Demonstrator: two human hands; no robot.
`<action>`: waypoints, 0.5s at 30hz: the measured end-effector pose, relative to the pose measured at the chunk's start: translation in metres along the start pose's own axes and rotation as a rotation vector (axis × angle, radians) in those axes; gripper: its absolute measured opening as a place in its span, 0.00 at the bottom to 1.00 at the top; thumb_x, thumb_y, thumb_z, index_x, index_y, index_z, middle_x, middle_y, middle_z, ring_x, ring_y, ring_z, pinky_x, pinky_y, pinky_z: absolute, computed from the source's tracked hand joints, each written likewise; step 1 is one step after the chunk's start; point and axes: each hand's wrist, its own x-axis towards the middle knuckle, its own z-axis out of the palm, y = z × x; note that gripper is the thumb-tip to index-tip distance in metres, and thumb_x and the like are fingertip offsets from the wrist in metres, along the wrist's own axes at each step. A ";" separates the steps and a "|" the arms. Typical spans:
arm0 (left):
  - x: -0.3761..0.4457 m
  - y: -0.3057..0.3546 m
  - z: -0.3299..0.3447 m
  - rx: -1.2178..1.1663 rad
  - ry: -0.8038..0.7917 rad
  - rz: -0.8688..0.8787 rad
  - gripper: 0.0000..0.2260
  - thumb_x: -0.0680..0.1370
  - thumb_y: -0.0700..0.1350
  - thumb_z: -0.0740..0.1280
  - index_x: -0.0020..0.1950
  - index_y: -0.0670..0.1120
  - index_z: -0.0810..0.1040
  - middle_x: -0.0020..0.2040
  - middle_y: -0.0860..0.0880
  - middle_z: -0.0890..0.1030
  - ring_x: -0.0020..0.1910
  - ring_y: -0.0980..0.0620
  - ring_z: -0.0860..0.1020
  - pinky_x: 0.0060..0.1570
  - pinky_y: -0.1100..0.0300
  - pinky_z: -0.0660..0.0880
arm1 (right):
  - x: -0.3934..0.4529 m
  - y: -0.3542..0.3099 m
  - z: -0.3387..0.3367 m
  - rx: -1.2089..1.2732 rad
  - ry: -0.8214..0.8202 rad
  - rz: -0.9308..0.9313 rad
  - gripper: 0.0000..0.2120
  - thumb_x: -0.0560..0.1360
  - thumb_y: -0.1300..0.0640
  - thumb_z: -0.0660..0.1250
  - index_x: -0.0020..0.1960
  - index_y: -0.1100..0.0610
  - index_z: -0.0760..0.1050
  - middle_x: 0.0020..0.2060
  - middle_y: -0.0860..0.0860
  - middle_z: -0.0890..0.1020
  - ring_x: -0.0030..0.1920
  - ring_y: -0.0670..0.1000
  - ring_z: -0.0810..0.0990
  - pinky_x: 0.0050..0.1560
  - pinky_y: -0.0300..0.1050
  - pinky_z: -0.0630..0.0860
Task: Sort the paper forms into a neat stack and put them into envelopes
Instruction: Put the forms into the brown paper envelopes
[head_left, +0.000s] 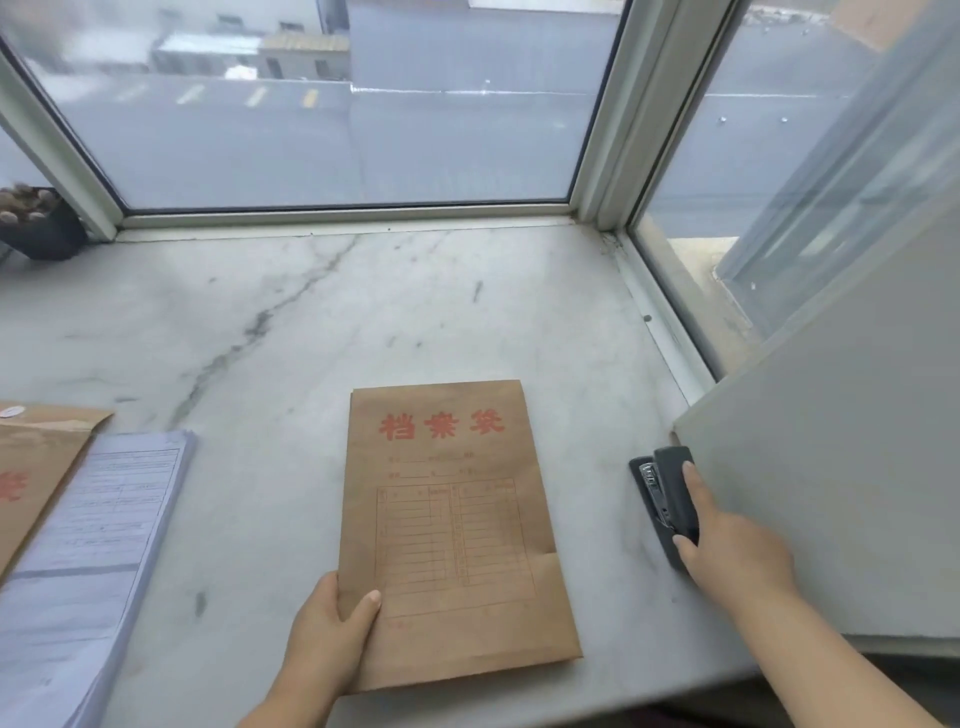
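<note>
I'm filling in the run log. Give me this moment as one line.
left hand: grips brown envelope on marble sill | right hand: holds stapler | forms stack: far left, not enveloped

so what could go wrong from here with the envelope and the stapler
1. The brown envelope juts past the near edge of the marble sill, gripped only at its lower left corner by the left hand; it could slip off.
2. The right hand grips the stapler tight against the grey panel, so lifting it may be awkward.
3. The stack of forms is fanned and could slide.
</note>
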 end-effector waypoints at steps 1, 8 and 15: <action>-0.001 0.003 0.008 0.004 -0.001 -0.002 0.08 0.76 0.41 0.68 0.53 0.46 0.72 0.47 0.48 0.78 0.46 0.48 0.75 0.43 0.58 0.67 | 0.000 0.003 0.001 0.004 -0.003 0.003 0.38 0.79 0.44 0.57 0.77 0.44 0.33 0.46 0.48 0.80 0.38 0.52 0.75 0.37 0.42 0.70; -0.011 0.020 0.058 -0.010 -0.042 -0.065 0.13 0.78 0.45 0.65 0.61 0.43 0.71 0.57 0.45 0.78 0.53 0.47 0.75 0.48 0.60 0.68 | -0.018 -0.004 -0.010 0.016 0.155 -0.047 0.35 0.78 0.38 0.56 0.79 0.50 0.46 0.62 0.49 0.73 0.53 0.50 0.79 0.41 0.43 0.71; -0.015 0.015 -0.016 0.129 0.061 0.075 0.25 0.78 0.44 0.65 0.74 0.44 0.62 0.70 0.47 0.65 0.68 0.49 0.67 0.68 0.55 0.65 | -0.075 -0.105 -0.002 0.261 0.368 -0.721 0.27 0.54 0.53 0.79 0.54 0.52 0.80 0.50 0.51 0.81 0.38 0.51 0.82 0.35 0.43 0.79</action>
